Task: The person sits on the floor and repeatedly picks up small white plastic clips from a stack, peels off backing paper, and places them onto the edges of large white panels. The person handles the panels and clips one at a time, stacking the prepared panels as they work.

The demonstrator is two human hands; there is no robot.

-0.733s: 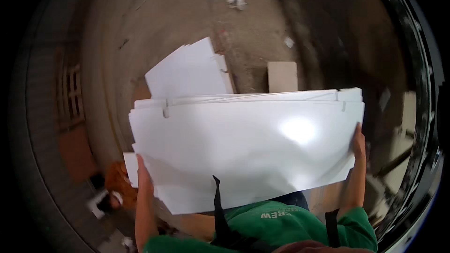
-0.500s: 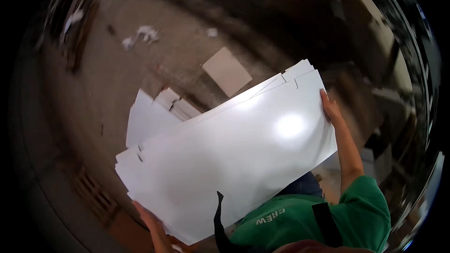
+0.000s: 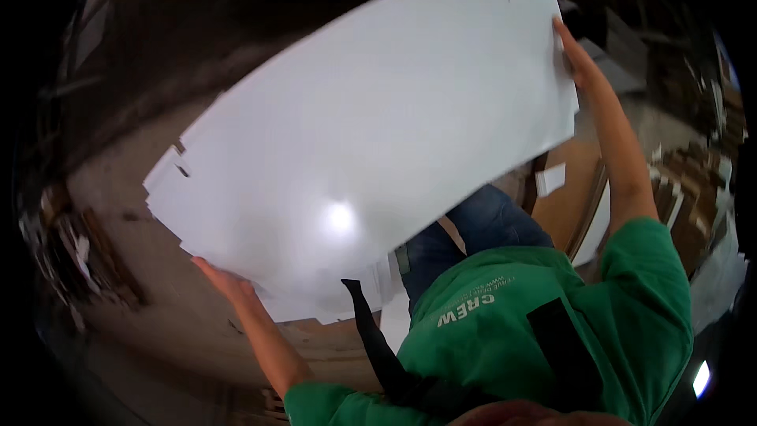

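A wide stack of glossy white sheets (image 3: 371,110), with small slots cut near its corners, is held up in front of me at a slant. Its right end is higher in the picture than its left. My left hand (image 3: 225,278) grips the lower left corner, fingers hidden beneath the sheets. At the right end, my right hand (image 3: 577,63) is closed round the short edge, with its fingertips partly behind the stack. The sheets' edges are slightly fanned out of line.
Below the stack more white sheets (image 3: 296,310) show near the floor. To the right lie a brown board (image 3: 569,193), a small white piece (image 3: 550,180) and piled brown cardboard (image 3: 686,197). Scrap pieces (image 3: 87,256) are heaped at the left on the concrete floor.
The stack has been raised higher and farther from my body, with both hands still on it. My view has swung round, and other parts of the floor now show.
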